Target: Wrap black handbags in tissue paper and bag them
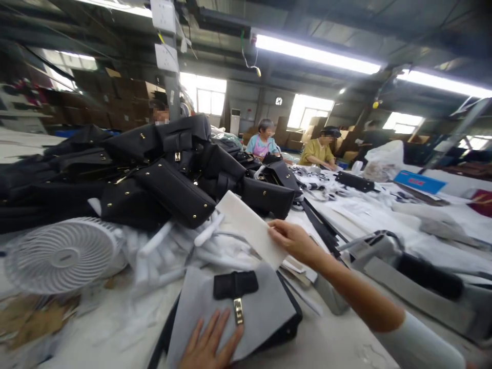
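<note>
A black handbag (290,318) lies in front of me, covered by a pale grey sheet (200,297). A black flap tab (235,285) with a gold clasp (239,311) shows on top of the sheet. My left hand (213,341) rests flat on the sheet beside the clasp, fingers spread. Above the bag's far right corner, my right hand (288,238) pinches the edge of a flat white board (246,225). The board is tilted, its far end near the piled bags.
Black handbags (172,189) are heaped at the far left. A white fan (63,259) lies at left, beside white foam rolls (157,251). Grey bag pieces (418,292) lie at right. A blue box (418,182) stands farther back. Several people (263,141) sit across the table.
</note>
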The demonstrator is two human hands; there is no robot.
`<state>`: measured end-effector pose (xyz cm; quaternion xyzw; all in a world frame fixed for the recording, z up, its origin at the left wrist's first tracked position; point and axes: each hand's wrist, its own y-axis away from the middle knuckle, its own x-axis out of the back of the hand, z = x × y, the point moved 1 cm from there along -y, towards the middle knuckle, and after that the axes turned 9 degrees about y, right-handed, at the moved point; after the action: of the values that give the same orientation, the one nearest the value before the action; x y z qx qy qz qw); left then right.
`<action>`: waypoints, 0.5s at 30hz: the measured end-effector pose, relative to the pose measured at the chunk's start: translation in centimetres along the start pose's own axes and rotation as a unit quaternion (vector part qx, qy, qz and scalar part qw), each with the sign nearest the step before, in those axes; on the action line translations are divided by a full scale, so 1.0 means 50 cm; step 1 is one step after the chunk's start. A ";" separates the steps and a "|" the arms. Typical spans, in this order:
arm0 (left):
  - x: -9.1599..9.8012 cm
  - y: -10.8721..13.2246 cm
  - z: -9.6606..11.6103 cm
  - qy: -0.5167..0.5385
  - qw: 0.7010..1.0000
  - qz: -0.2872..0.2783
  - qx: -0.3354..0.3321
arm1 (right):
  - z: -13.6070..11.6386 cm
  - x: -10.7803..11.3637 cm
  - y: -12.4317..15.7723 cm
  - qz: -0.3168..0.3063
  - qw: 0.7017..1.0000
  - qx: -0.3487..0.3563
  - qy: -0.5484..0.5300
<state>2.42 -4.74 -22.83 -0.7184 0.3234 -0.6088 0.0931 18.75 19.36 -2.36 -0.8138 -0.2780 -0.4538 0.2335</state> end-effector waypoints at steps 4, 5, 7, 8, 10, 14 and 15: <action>0.033 -0.008 0.004 0.005 0.999 -0.034 0.035 | -0.022 -0.070 0.132 0.008 0.997 0.071 -0.018; 0.039 -0.011 0.006 0.008 0.998 -0.040 0.043 | -0.018 -0.094 0.153 0.003 0.998 0.070 -0.004; 0.044 -0.016 0.009 0.022 0.997 -0.054 0.048 | 0.001 -0.140 0.181 -0.009 0.998 0.041 0.037; 0.044 -0.017 0.009 0.033 0.997 -0.061 0.046 | 0.014 -0.160 0.192 -0.014 0.998 0.019 0.056; 0.044 -0.016 0.007 0.047 0.996 -0.064 0.038 | 0.038 -0.190 0.212 -0.019 0.997 -0.019 0.076; 0.054 0.005 0.014 0.051 0.997 -0.053 0.000 | 0.056 -0.221 0.282 -0.016 0.996 -0.052 0.072; 0.058 0.013 0.021 0.053 0.997 -0.051 -0.016 | 0.057 -0.223 0.306 -0.015 0.996 -0.057 0.065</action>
<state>3.29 -7.20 -21.06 -0.7019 0.3008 -0.6447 0.0335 25.80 7.22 -15.37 -0.7900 -0.2486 -0.5245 0.1975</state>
